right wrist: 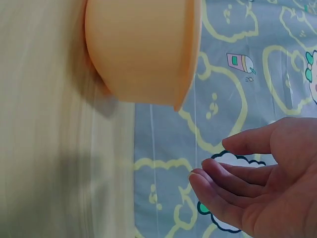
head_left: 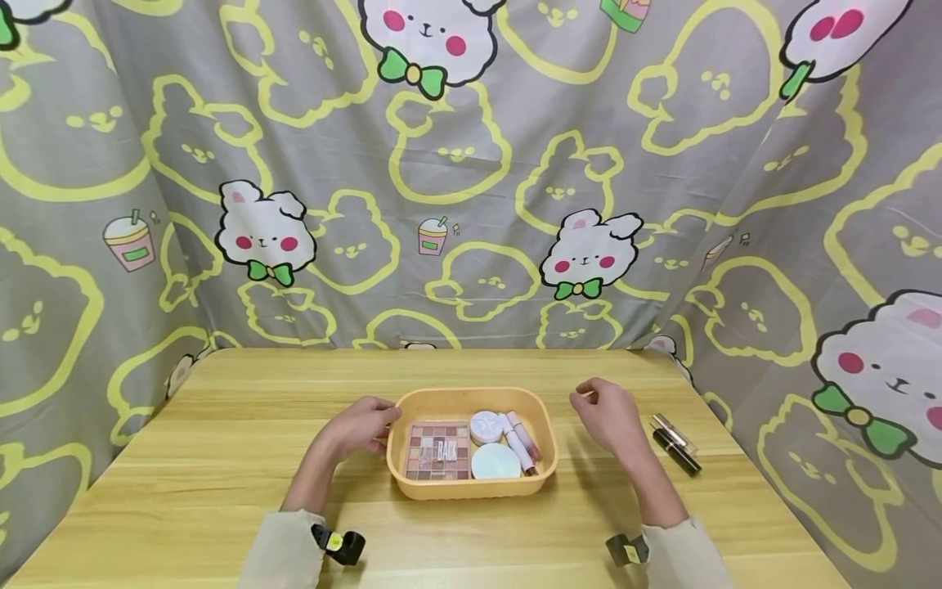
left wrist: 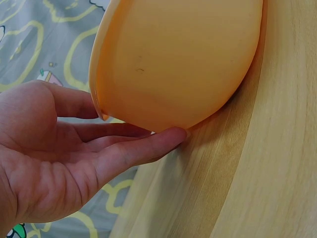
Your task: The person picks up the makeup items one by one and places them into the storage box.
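A shallow yellow-orange plastic basket (head_left: pixel 474 488) stands on the table. Inside it lie an eyeshadow palette (head_left: pixel 439 450) with a clear lid, a small white round case (head_left: pixel 486 427), a larger pale round compact (head_left: pixel 496 462) and two slim pinkish-white tubes (head_left: pixel 518 443). My left hand (head_left: pixel 362 427) grips the basket's left end, one digit at the rim and another along the outer wall (left wrist: pixel 173 64). Off the basket's right side hovers my right hand (head_left: pixel 609 413), its fingers loosely bent and nothing in them. A gap separates these fingers (right wrist: pixel 208 191) from the basket wall.
To the right of my right hand, a black tube (head_left: pixel 677 452) and a clear tube with a gold part (head_left: pixel 673 432) lie side by side on the wooden table (head_left: pixel 184 474). A grey cartoon-print curtain (head_left: pixel 471 164) encloses the table's back and sides.
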Motion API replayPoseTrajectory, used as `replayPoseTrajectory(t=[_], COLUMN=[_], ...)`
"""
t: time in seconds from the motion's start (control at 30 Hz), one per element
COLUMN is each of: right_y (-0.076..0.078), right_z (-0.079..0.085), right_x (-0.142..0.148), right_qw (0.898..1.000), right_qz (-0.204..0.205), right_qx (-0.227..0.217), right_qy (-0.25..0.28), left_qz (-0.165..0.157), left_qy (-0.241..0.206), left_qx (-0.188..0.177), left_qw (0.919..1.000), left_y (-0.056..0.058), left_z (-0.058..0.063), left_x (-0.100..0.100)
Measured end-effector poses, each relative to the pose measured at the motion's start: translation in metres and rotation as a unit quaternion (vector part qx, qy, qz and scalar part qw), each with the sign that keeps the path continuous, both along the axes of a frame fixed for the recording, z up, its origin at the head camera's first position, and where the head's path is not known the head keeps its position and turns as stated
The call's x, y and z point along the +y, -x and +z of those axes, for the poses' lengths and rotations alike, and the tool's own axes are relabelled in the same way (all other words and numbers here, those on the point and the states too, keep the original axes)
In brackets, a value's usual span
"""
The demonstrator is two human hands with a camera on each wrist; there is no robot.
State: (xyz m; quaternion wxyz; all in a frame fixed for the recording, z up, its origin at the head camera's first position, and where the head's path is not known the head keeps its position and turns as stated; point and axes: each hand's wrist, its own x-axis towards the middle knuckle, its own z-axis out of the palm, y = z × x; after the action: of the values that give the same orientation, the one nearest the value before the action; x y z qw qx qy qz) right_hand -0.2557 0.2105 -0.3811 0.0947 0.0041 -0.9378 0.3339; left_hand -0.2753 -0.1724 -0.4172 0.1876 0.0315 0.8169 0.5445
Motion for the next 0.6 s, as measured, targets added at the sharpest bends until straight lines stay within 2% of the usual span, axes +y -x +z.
replayPoseTrajectory(t=[0.27,0.6], right_y=[0.001,-0.001], right_z=[0.005,0.009], right_x=[0.011,0.030], right_qw=[1.000,1.000], right_qz=[-0.014,-0.026], right_qx=[-0.019,-0.001], right_qy=[-0.002,-0.006], left_qz=[-0.004,-0.010], left_qy=[0.000,-0.003], left_qx=[0.002,0.003], left_qw=[1.0000,0.9999], left_y=[0.000,0.001], left_z=[-0.002,-0.002], left_x=[-0.001,-0.002])
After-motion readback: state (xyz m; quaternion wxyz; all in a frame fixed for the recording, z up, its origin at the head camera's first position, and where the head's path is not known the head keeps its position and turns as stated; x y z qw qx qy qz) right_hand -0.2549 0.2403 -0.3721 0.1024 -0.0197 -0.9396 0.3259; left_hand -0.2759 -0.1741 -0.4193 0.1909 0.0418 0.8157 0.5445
